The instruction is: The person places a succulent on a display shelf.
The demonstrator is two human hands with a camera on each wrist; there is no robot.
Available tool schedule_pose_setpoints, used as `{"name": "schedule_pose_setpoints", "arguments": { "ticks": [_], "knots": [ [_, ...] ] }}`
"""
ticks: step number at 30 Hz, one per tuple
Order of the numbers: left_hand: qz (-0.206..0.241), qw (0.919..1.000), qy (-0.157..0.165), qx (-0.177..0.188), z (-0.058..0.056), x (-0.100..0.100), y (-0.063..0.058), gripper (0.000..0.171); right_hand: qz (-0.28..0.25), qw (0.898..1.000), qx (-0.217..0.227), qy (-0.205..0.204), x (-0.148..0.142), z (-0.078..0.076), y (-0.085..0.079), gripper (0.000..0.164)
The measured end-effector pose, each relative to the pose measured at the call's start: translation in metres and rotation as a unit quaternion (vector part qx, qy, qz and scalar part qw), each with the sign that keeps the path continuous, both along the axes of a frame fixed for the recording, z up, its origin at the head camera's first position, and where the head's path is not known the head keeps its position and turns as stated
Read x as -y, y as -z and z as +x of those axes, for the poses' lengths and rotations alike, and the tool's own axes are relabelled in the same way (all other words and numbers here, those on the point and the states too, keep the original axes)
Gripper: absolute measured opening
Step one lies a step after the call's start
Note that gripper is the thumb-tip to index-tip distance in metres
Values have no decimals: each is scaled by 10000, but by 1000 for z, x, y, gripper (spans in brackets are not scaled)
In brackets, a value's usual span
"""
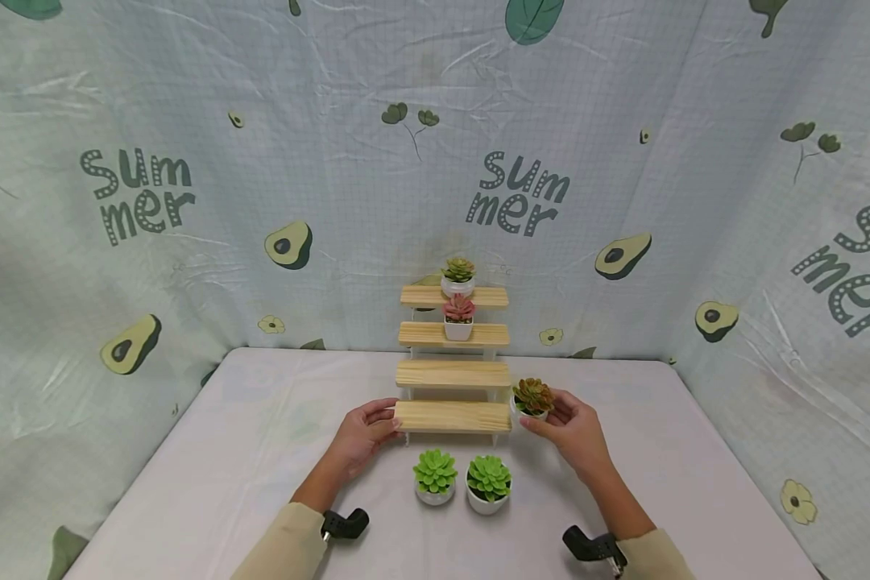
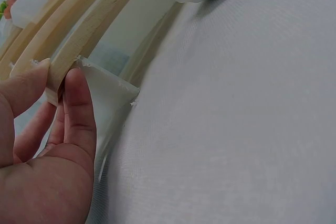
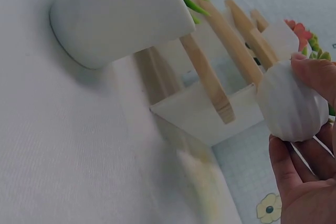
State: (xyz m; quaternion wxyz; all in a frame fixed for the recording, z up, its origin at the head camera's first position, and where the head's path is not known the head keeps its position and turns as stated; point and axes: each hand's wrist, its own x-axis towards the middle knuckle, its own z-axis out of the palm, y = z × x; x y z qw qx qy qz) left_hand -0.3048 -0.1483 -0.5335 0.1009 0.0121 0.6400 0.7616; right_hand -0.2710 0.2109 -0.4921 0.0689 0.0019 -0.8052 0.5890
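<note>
A stepped wooden shelf (image 1: 453, 374) stands mid-table. My left hand (image 1: 363, 435) pinches the left end of its lowest board (image 2: 79, 45) between thumb and fingers. In my right hand (image 1: 571, 429) is a brownish-red succulent (image 1: 532, 396) in a ribbed white pot (image 3: 289, 100), held beside the shelf's right end, near the lower boards. On the top board sits a green succulent (image 1: 459, 271) in a white pot. One board below stands a pink succulent (image 1: 459, 309) in a squarish white pot.
Two bright green succulents, a left one (image 1: 435, 472) and a right one (image 1: 489, 480), stand in white pots on the table in front of the shelf. A printed cloth (image 1: 377, 185) hangs behind and at both sides of the white table (image 1: 261, 419).
</note>
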Motion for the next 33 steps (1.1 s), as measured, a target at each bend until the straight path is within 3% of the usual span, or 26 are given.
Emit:
{"name": "schedule_pose_setpoints", "arguments": {
  "ticks": [33],
  "knots": [
    [-32,10000,61,-50,-1,0,1,51,-22,9978,-288,-588,34,-28,-33,66]
  ]
}}
